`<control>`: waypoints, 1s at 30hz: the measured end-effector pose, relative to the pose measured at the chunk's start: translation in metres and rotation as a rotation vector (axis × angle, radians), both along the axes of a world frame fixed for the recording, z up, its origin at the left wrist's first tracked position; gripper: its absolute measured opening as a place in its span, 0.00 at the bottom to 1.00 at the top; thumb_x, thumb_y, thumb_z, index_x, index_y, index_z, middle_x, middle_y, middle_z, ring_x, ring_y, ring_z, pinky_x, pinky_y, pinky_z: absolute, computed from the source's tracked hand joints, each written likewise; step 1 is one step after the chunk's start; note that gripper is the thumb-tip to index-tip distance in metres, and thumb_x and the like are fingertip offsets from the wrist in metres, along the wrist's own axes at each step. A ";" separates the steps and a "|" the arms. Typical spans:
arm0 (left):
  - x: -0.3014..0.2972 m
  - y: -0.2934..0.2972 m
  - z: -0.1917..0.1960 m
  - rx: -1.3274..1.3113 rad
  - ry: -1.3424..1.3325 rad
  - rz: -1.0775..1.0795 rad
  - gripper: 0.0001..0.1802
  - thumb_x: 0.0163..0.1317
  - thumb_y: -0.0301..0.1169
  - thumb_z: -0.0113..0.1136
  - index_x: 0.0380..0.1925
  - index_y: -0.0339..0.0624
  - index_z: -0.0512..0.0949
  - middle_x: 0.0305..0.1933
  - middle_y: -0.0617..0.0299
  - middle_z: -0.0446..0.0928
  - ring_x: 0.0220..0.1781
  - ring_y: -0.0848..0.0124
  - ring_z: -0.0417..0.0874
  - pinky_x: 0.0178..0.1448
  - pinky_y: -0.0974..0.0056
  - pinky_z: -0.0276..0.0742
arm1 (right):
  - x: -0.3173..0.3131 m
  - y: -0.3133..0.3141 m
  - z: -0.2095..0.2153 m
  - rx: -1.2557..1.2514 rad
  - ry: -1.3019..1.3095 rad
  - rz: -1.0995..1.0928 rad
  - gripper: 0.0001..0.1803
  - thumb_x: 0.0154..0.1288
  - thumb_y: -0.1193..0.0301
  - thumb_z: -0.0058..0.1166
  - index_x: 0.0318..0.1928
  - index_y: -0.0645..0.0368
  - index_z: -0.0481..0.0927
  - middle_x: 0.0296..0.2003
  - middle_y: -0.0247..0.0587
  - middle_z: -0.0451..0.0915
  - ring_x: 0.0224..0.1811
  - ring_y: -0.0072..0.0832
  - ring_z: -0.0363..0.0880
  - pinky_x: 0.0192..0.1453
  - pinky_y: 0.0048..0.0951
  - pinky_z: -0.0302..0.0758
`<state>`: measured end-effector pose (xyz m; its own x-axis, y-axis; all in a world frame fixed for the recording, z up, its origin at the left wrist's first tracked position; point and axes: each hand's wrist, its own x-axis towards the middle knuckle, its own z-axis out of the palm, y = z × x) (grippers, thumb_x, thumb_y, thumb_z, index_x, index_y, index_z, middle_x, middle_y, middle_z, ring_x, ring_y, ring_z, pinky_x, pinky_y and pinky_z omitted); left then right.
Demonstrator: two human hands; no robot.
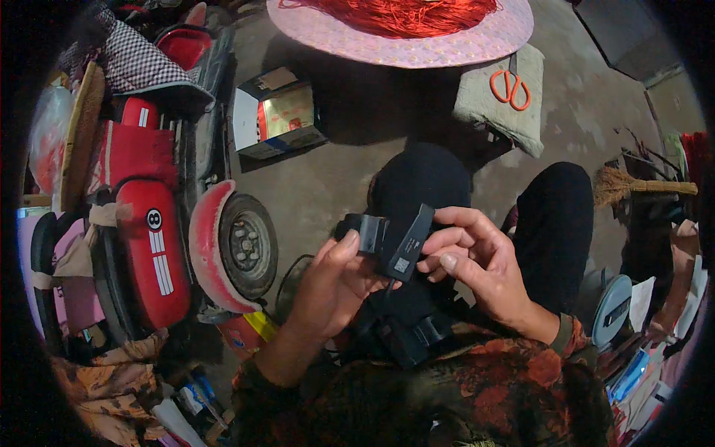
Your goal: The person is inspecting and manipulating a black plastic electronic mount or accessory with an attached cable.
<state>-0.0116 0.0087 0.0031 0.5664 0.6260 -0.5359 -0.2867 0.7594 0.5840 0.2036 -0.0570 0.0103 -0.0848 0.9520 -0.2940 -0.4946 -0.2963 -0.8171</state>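
Small black device [391, 238] is held at lap height, above the dark-clad knees, between both hands. Two parts are seen: a blocky clip-like body on the left and a flat slab angled up to the right, with a small pale label on the slab's lower face. Hard plastic is judged likely: stiff, light, smooth enough to slip if pinched only by its edges. A thin dark cord appears to hang from its lower end; exact attachment cannot be told.

Left hand [335, 287] is closed around the blocky part, thumb pressed on its top. Right hand [477, 261] is closed on the slab, thumb and fingertips pinching its right edge. Best purchase is judged to be on the flat faces, not the thin edge or the joint between parts, which may be the weak spot.

A second black strapped unit [413, 335] lies in the lap just below, close to the hanging cord; snagging is possible.

Further out: a red toy ride-on car [153, 246] with its wheel near the left elbow, an open cardboard box [275, 112] on the concrete floor [328, 179], orange scissors [509, 88] on a grey cushion [506, 112], a round pink tray [447, 45] of red thread [402, 15], a straw broom [633, 185] at right. None of these intrudes between the hands.
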 end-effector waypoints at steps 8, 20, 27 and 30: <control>-0.002 0.003 0.002 -0.064 -0.085 0.032 0.24 0.75 0.44 0.39 0.56 0.37 0.70 0.51 0.52 0.79 0.48 0.64 0.82 0.50 0.57 0.80 | -0.003 0.002 -0.003 -0.044 -0.067 0.000 0.23 0.70 0.74 0.52 0.62 0.65 0.65 0.45 0.43 0.80 0.44 0.28 0.83 0.46 0.26 0.80; 0.017 0.003 0.002 -0.063 -0.258 0.212 0.26 0.65 0.40 0.53 0.57 0.32 0.70 0.55 0.48 0.77 0.56 0.60 0.78 0.66 0.54 0.70 | -0.001 0.005 -0.003 -0.066 -0.078 0.028 0.20 0.71 0.72 0.52 0.59 0.65 0.67 0.45 0.44 0.80 0.43 0.27 0.83 0.44 0.25 0.80; 0.023 0.006 -0.007 -0.065 -0.200 0.205 0.27 0.65 0.39 0.50 0.57 0.29 0.69 0.56 0.47 0.76 0.58 0.57 0.77 0.68 0.55 0.68 | 0.003 0.005 -0.003 -0.078 -0.101 0.018 0.17 0.71 0.72 0.52 0.57 0.64 0.70 0.45 0.43 0.81 0.42 0.26 0.83 0.43 0.25 0.80; 0.025 0.007 -0.012 -0.059 -0.191 0.202 0.27 0.65 0.40 0.50 0.57 0.30 0.69 0.55 0.47 0.76 0.58 0.58 0.77 0.68 0.55 0.68 | 0.004 0.005 -0.005 -0.081 -0.102 0.023 0.17 0.71 0.72 0.52 0.57 0.64 0.70 0.45 0.43 0.81 0.41 0.26 0.83 0.42 0.24 0.79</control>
